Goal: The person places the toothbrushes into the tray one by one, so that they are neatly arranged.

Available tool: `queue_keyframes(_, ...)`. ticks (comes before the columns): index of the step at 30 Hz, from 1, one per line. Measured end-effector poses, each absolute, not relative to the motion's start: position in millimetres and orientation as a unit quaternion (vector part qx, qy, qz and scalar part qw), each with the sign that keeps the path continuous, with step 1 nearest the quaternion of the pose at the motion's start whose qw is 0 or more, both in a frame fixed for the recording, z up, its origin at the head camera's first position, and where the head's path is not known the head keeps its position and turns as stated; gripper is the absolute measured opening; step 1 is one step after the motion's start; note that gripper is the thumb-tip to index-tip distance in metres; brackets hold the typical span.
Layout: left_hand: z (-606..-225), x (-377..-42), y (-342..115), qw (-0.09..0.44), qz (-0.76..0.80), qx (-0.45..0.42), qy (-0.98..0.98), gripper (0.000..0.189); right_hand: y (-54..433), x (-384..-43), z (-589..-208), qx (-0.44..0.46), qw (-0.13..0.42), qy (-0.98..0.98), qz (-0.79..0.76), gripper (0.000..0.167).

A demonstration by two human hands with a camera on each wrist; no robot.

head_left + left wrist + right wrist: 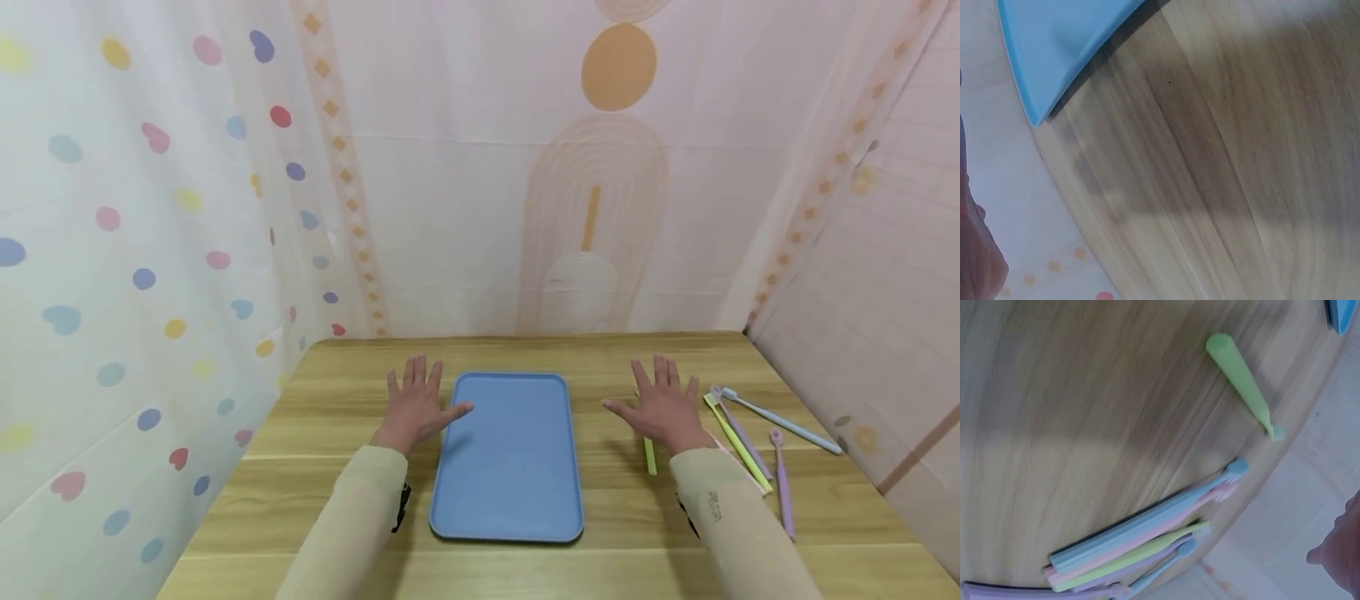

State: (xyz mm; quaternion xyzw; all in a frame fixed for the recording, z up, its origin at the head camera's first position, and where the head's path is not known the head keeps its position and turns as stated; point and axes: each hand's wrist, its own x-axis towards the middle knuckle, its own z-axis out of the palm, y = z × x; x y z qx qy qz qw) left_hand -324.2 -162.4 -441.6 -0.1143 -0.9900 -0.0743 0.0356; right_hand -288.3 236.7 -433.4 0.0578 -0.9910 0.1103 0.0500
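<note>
The left grip point(414, 408) was spread wide, back upward, with its thumb out over the left rim of the tray point(506, 458). The right grip point(662, 410) was spread just as wide, its thumb pointing in toward the tray, and it held nothing either. Both hung above the wooden surface point(247, 500). Nearest the right one lay a short green brush point(649, 457), partly hidden under it from the head view, its handle end toward the person. The tray, blue with rounded corners, lay flat between the two grips, its long sides running away from the person.

Farther right was a loose bunch: a long green brush point(738, 444) beside a purple brush point(747, 442), with a slim blue brush point(783, 422) angling off to the right. The right wrist view also showed a pink brush point(1141, 534) and a thicker blue brush point(1144, 514) in that bunch. Another purple brush point(783, 486) lay nearer the person, apart from the tray. Pale sleeves point(345, 517) covered both forearms, and behind the surface hung a patterned curtain point(450, 83).
</note>
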Motion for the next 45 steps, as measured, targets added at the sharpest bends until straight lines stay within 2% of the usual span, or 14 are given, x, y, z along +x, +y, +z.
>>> queue_keyframes(8, -438.3, -323.6, -164.8, 0.032, -0.116, -0.1, -0.988, 0.107, 259.5, -289.7, -429.8, 0.037, 0.055, -0.99, 0.122, 0.1)
queue_keyframes(16, -443.3, -320.9, -164.9, 0.035, -0.157, -0.097, -0.982, 0.107, 281.4, -280.6, -427.2, 0.029, 0.087, -0.985, 0.145, 0.088)
queue_keyframes(32, -451.7, -319.1, -168.5, -0.001, -0.289, -0.063, -0.955, 0.106, 312.7, -264.8, -415.3, -0.001, 0.106, -0.977, 0.187, 0.087)
queue_keyframes(45, -462.4, -320.1, -162.7, -0.025, -0.391, -0.045, -0.919, 0.094, 342.0, -254.1, -410.0, -0.064, 0.115, -0.958, 0.256, 0.085)
